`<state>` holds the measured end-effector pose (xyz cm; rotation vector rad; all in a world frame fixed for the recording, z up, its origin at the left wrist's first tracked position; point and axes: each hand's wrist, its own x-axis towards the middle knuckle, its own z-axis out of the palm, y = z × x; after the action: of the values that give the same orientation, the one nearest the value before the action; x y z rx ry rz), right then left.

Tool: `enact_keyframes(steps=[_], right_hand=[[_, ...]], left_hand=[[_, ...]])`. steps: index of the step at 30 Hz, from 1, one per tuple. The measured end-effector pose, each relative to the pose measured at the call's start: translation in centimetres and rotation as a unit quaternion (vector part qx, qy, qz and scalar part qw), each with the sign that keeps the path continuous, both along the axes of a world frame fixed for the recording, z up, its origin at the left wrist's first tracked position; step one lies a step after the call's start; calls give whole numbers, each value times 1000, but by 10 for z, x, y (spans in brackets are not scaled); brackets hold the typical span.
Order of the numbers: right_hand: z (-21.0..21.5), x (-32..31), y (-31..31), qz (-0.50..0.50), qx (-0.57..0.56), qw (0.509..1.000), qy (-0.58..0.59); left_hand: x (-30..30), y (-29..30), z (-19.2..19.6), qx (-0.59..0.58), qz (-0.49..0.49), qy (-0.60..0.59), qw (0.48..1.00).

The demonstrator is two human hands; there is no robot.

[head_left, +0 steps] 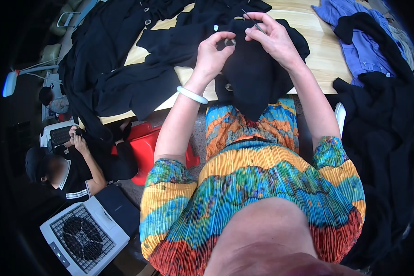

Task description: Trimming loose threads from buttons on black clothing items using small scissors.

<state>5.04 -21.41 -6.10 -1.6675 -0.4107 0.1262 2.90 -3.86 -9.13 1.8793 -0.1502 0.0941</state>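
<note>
A black garment [257, 69] lies over the table's near edge and hangs down toward my lap. My left hand [215, 54], with a pale bangle [192, 94] on its wrist, pinches a round button [229, 42] at the garment between thumb and fingertip. Just to the right and slightly farther off, my right hand [275, 41] grips a thin, dark, pointed tool [251, 20] whose exact kind I cannot make out. Lower on the same cloth sits another button [228, 86].
More black clothes [119, 89] cover the left of the wooden table [319, 50]. Purple garments [370, 55] and dark cloth [372, 138] lie at the right. Left of me are a red stool [147, 149], a seated person [73, 165] handling dark cloth, and a white fan unit [85, 234].
</note>
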Motion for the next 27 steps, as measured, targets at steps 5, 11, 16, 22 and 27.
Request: enact_keyframes(steps=[5,11,16,22,27], right_hand=[[-19,4,-5,40,34,998,-23],[-8,-10,1,25,-41,996,-72],[-10,-16,6,-22,-74,996,-41],[-16,-18,11,-52,-82,995,-27],[-22,-16,11,-53,-33,998,4]], left_hand=[[-3,4,12,-285,-40,131,949],[-8,1,17,-289,-58,111,949],[-10,-3,16,-281,-59,86,954],[-11,-8,18,-205,-55,63,975],[-7,-2,11,-163,-52,53,984]])
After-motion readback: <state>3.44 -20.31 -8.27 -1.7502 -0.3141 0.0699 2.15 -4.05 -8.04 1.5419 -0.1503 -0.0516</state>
